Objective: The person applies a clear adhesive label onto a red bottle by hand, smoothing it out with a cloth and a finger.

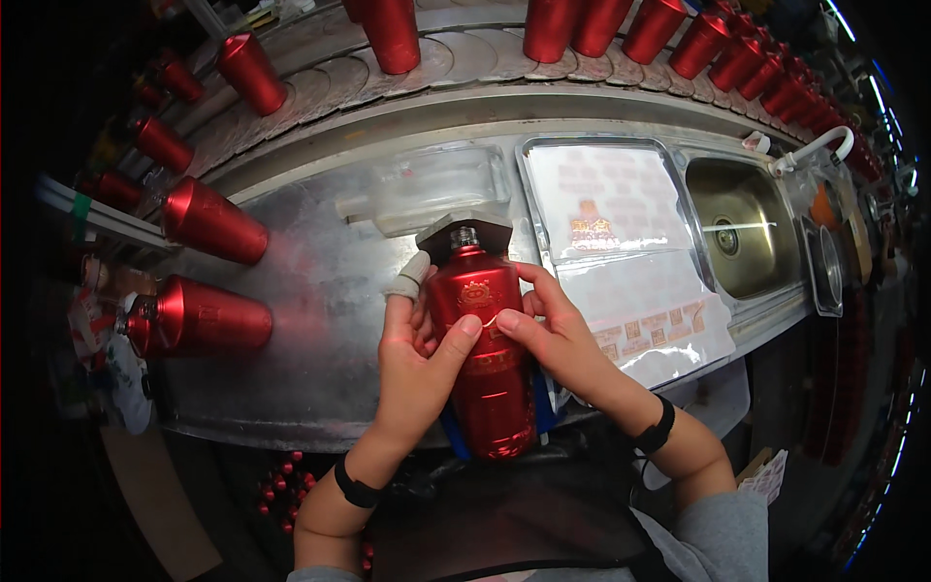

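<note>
A shiny red bottle [483, 373] with gold markings lies in front of me, its bare neck pointing away. Blue supports [456, 434] show beside its lower end, and a dark angular block [495, 233] sits behind its neck. My left hand [412, 349] is closed around the bottle's left side, a white covering on one fingertip. My right hand [558, 335] grips the opposite side. Both thumbs press on the front, close together, near a small light-edged mark. Fingers behind the bottle are partly hidden.
To the right, a metal tray [669, 160] holds printed transfer sheets [621, 209], beside a sink [742, 228] with a white faucet [824, 145]. Red bottles [213, 221] lie at the left. A curved conveyor [465, 58] carries several more along the back. A clear plastic container [441, 184] stands behind my bottle.
</note>
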